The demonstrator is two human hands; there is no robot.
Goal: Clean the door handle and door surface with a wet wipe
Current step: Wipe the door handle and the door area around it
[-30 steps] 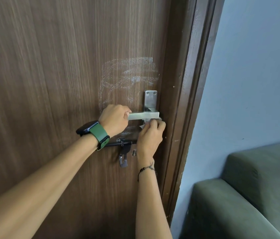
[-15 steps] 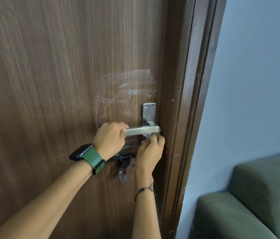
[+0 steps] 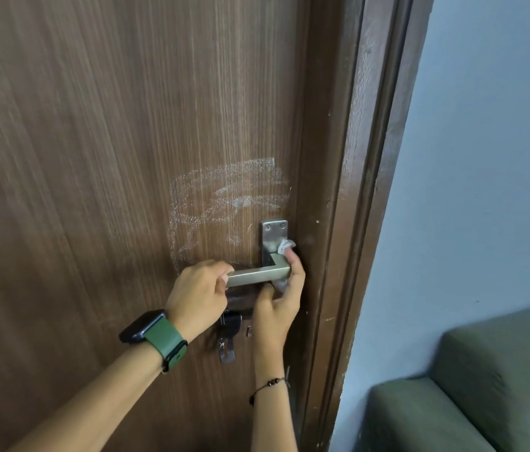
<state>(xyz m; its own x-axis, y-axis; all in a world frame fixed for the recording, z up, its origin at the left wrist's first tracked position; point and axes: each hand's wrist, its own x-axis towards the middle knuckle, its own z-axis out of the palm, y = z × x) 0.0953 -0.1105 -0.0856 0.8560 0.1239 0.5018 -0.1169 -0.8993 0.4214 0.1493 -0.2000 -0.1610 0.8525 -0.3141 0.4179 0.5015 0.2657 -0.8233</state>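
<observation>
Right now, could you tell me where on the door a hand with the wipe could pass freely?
Free: the broad wood left of the white smear, and the door above it. Crowded: around the handle, gripped by the left hand, where the right hand presses the wipe at the plate, with a latch just below.

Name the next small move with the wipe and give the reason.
Probably drag the wet wipe up over the backplate, since the right hand holds it at the handle's pivot while the left hand steadies the lever.
</observation>
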